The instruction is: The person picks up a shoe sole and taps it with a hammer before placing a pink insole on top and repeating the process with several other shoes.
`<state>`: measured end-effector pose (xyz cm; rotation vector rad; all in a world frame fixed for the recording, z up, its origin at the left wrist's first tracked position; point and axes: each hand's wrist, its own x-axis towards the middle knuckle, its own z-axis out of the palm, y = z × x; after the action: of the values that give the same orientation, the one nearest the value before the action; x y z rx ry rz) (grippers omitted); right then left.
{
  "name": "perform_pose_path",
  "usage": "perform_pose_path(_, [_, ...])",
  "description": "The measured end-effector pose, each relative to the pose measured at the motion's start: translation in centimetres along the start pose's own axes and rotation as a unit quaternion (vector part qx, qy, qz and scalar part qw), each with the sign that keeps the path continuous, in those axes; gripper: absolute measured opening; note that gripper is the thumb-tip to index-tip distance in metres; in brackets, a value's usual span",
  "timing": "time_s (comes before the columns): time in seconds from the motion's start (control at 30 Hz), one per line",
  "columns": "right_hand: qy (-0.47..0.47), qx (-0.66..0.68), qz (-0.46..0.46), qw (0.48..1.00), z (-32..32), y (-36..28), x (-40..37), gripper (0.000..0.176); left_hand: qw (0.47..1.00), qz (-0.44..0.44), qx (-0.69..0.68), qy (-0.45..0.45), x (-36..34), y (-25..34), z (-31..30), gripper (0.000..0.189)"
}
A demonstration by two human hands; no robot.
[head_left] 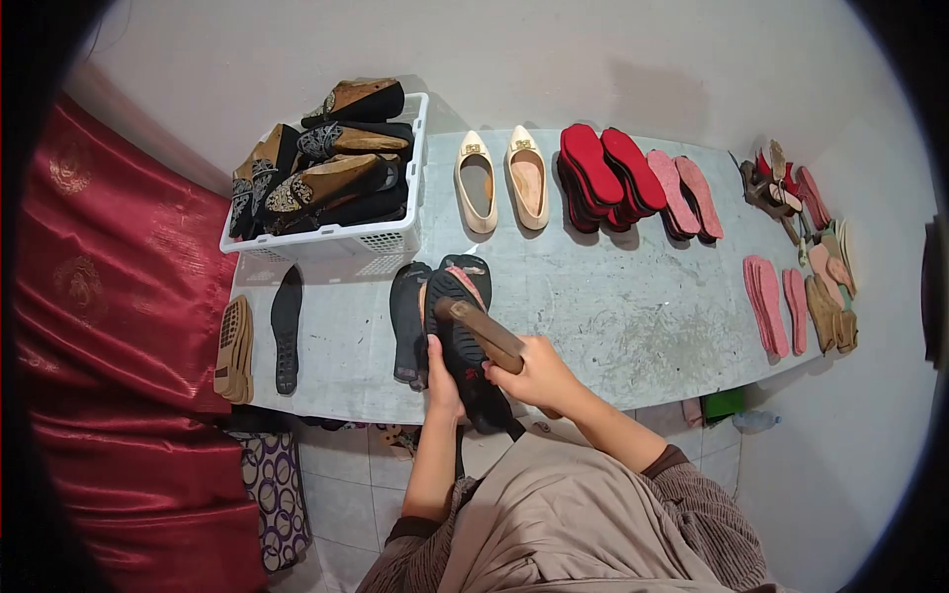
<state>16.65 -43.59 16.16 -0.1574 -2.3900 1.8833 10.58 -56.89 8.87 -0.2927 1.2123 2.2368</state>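
My left hand (443, 381) is closed around the side of a dark shoe (463, 346), whose black ridged sole faces up near the front edge of the table. Pinkish trim shows along the shoe's toe end. In my right hand (539, 378) is a hammer (487, 334) with a worn wooden handle. Its head is over the sole; whether it touches cannot be made out. Just left of the shoe lies a black sole-shaped piece (407, 326), partly covered. A single black sole (287, 331) lies farther left, beside a stack of tan soles (234, 351).
A white basket (420, 163) of black shoes on wooden lasts stands at the back left. Cream flats (476, 183), red insoles (593, 168) and pink insoles (682, 193) line the back. More pink pieces (766, 306) and wooden lasts (830, 314) are at right. A red curtain (129, 356) hangs left.
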Motion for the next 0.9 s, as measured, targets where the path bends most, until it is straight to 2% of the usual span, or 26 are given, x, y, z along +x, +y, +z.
perform_pose_path(0.07, [0.03, 0.017, -0.008, 0.999, 0.1, 0.4, 0.1, 0.017, 0.995, 0.081, 0.049, 0.027, 1.1, -1.5, -1.3, 0.065])
perform_pose_path(0.1, [0.02, 0.011, -0.041, 0.999, 0.2, 1.3, 0.0, 0.019, 0.995, 0.079, 0.048, 0.027, 0.8, -1.0, -0.8, 0.065])
perform_pose_path(0.17, [0.006, 0.007, -0.066, 0.998, 0.4, 1.4, -0.5, 0.02, 0.999, -0.008, -0.024, -0.023, -0.8, 0.5, 0.2, 0.063])
perform_pose_path(0.27, [-0.001, -0.046, -0.027, 0.999, 0.2, 0.3, -0.2, 0.02, 1.0, 0.0, -0.018, -0.024, -0.2, -0.2, -0.1, 0.064])
perform_pose_path(0.37, [0.024, -0.041, -0.079, 0.996, 0.3, 1.6, -0.5, 0.021, 1.0, 0.001, -0.015, -0.014, -0.6, 0.6, 0.6, 0.065])
perform_pose_path(0.47, [-0.004, -0.107, -0.031, 0.994, 0.7, 1.6, -1.0, 0.027, 1.0, 0.001, 0.019, 0.009, -1.0, 0.5, -0.3, 0.068])
perform_pose_path(0.5, [-0.002, -0.107, -0.033, 0.994, 0.8, 1.3, -0.8, 0.027, 0.999, 0.016, 0.039, 0.01, -0.5, 0.5, -0.5, 0.069])
perform_pose_path(0.57, [0.032, -0.01, -0.016, 0.999, 0.9, 0.6, -0.9, 0.02, 0.999, 0.015, 0.033, -0.004, -0.4, 0.2, -1.0, 0.071])
perform_pose_path(0.6, [0.034, -0.009, -0.017, 0.999, 1.2, 1.6, -1.1, 0.02, 0.999, 0.014, 0.027, -0.018, -0.4, 0.1, -1.3, 0.072])
perform_pose_path(0.67, [0.061, -0.031, -0.086, 0.994, 1.7, 4.5, -1.3, 0.016, 0.999, -0.013, -0.001, -0.031, -1.0, 1.0, -0.1, 0.073])
perform_pose_path(0.77, [0.018, -0.052, -0.032, 0.998, 1.2, 1.5, -1.3, 0.02, 1.0, 0.018, 0.001, -0.019, -0.1, 0.0, -1.2, 0.073])
perform_pose_path(0.83, [0.033, -0.05, -0.044, 0.997, 0.9, 0.8, -0.7, 0.02, 1.0, -0.008, -0.001, -0.02, -0.6, 0.2, -0.7, 0.07])
perform_pose_path(0.9, [0.049, -0.048, -0.056, 0.996, 1.0, 1.3, -0.5, 0.019, 0.998, 0.028, -0.018, -0.059, -0.9, 0.3, -0.1, 0.066])
